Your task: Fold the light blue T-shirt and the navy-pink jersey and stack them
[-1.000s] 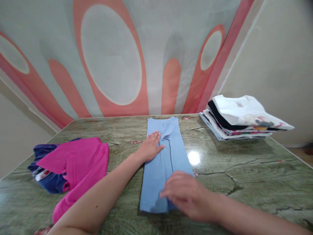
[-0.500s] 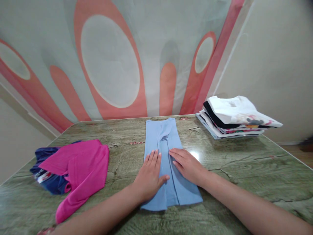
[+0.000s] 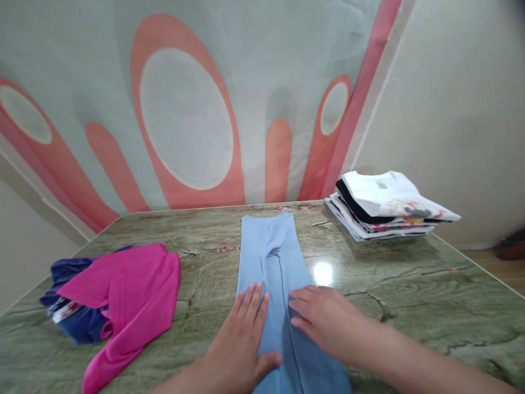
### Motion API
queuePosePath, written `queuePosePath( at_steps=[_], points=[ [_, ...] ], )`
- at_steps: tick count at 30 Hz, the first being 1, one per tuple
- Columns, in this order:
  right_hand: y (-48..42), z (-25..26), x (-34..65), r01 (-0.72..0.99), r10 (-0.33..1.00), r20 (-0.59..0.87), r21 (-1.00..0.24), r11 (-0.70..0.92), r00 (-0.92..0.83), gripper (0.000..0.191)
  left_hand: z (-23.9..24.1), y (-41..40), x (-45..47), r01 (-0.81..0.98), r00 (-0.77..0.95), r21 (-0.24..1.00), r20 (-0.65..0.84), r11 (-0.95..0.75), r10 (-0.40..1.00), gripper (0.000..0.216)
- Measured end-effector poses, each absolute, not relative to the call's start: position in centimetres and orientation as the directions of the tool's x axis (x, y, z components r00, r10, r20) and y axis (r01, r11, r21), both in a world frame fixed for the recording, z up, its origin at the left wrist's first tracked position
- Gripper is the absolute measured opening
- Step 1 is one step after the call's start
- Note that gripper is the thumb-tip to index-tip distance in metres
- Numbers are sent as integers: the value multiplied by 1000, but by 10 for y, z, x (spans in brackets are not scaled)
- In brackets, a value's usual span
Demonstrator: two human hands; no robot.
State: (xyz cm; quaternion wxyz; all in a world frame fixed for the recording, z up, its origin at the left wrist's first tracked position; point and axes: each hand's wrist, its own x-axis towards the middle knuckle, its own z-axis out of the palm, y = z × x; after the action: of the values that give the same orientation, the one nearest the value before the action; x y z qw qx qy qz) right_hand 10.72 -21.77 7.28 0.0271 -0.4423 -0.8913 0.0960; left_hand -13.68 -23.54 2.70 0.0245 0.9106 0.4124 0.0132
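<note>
A light blue garment (image 3: 273, 249), folded into a long narrow strip, lies lengthwise on the green marbled table (image 3: 410, 295) in front of me. My left hand (image 3: 241, 339) rests flat on its near left side, fingers spread. My right hand (image 3: 324, 320) lies flat on its near right side, fingers pointing left. Neither hand grips the cloth; both press on top of it.
A loose pink garment (image 3: 123, 290) lies over dark blue clothing (image 3: 69, 306) at the table's left. A stack of folded shirts (image 3: 385, 210), white on top, sits at the far right corner. A patterned orange and grey cloth (image 3: 184, 109) hangs behind the table.
Both hands have slid along the blue garment toward me, staying flat on it. The view has shifted, so the garment's near end now runs out of the bottom of the frame.
</note>
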Motion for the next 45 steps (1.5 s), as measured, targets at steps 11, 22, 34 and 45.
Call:
queuePosePath(
  at_steps=[11, 22, 34, 45],
  points=[
    [-43, 48, 106, 871, 943, 268, -394, 295, -198, 25, 52, -55, -96, 842, 471, 244, 105, -482, 876, 51],
    [-8, 11, 104, 805, 952, 269, -526, 273, -147, 17, 7, -51, -93, 843, 490, 131, 214, -522, 845, 58],
    [-12, 20, 99, 635, 978, 175, -745, 205, -110, 23, 21, -40, -103, 735, 423, 396, 366, -550, 829, 26],
    [-15, 17, 90, 426, 981, 187, -883, 194, -61, 44, 28, -47, -99, 615, 358, 579, 400, -535, 844, 22]
  ],
)
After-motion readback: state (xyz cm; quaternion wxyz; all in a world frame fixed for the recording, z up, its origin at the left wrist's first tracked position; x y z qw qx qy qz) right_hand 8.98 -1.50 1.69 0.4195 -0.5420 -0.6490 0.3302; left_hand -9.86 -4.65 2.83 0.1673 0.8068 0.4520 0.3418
